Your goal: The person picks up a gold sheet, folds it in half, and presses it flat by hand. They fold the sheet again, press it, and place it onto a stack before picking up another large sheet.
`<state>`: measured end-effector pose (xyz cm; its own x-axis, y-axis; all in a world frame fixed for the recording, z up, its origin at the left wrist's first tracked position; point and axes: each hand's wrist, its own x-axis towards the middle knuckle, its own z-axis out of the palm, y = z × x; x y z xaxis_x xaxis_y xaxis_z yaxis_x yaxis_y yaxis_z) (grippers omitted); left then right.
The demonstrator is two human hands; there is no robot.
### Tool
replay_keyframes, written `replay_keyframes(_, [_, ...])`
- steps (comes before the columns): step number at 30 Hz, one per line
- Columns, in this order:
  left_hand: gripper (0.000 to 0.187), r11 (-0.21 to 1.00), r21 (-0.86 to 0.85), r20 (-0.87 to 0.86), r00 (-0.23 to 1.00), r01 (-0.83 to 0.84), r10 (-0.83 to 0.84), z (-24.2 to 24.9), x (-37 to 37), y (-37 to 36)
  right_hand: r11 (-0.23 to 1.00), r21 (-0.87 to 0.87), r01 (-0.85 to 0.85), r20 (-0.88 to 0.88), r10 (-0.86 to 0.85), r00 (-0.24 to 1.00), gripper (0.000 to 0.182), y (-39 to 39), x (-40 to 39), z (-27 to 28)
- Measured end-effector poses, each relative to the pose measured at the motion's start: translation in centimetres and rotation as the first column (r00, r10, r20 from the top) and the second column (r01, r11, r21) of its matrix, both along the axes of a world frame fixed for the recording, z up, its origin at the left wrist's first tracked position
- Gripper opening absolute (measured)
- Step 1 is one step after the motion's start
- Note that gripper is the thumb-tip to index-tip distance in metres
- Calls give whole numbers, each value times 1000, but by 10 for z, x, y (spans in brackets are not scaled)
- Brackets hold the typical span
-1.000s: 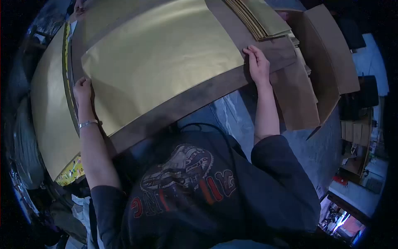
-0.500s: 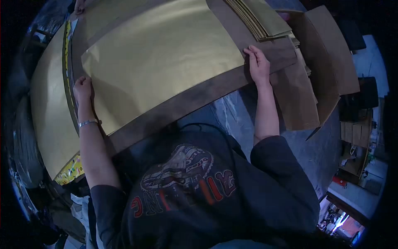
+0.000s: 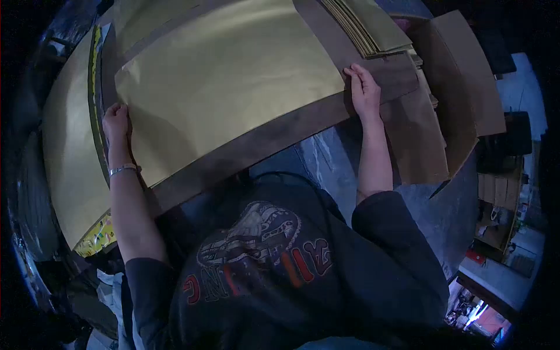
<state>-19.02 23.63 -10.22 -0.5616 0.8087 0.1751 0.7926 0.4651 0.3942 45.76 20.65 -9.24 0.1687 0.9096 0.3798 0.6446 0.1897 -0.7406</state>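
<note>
Head view: gold sheet (image 3: 227, 76) lay on brown board (image 3: 274, 137).
Left hand (image 3: 115, 121) gripped its left edge; right hand (image 3: 364, 93) pressed flat at its right edge. Stacked gold sheets (image 3: 373, 26) and cardboard box (image 3: 461, 76) crowded the right.

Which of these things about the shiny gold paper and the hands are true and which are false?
1. The left hand is at the left edge of the big gold sheet. True.
2. The right hand is lifted high in the air. False: it lies flat on the brown board at the sheet's right edge.
3. The gold sheet lies on a larger brown board. True.
4. The stack of gold sheets sits below the right hand, near the person's shirt. False: it lies beyond the right hand, at the top of the view.
5. The left wrist is bare. False: it wears a bracelet.
</note>
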Motion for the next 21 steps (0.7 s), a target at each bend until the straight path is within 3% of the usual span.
replay_keyframes(3, [45, 1000, 7, 58, 998, 5, -6, -5, -5, 3, 1000, -3, -10, -27, 10, 1000, 26, 0, -1, 1])
replay_keyframes(5, [46, 1000, -30, -16, 1000, 6, -7, 6, 6, 0, 1000, 14, -18, 66, 17, 998, 29, 3, 4, -6])
replay_keyframes(6, [45, 1000, 9, 130, 991, 14, -15, -5, -5, 3, 999, 14, -31, 63, 30, 998, 29, 4, 4, -5])
replay_keyframes(8, [44, 1000, 5, 75, 997, 6, -6, 1, 0, 4, 998, 46, -41, 235, 29, 972, 31, 1, 1, 1])
replay_keyframes(12, [41, 999, 2, -10, 999, 32, -32, 16, 17, -3, 996, 53, -75, 358, 52, 932, 36, 2, 0, 4])
replay_keyframes(14, [41, 999, 27, 105, 994, 20, -23, 17, 21, -3, 996, 41, -78, 339, 59, 939, 36, 5, 3, -1])
replay_keyframes(16, [42, 993, 103, 79, 994, 65, -74, 17, 25, -5, 994, 24, -109, 356, 94, 930, 35, 4, 5, 2])
replay_keyframes(17, [46, 991, 114, 259, 961, 73, -100, 25, 33, -11, 992, 31, -123, 354, 104, 930, 34, 6, 10, -3])
replay_keyframes(19, [52, 999, -21, 231, 972, 47, -41, 59, 58, -24, 992, 10, -124, 404, 109, 908, 33, 14, 22, -11])
replay_keyframes(21, [54, 998, -51, 166, 986, 40, -31, 65, 63, -38, 993, -19, -114, 397, 112, 911, 33, 14, 23, -6])
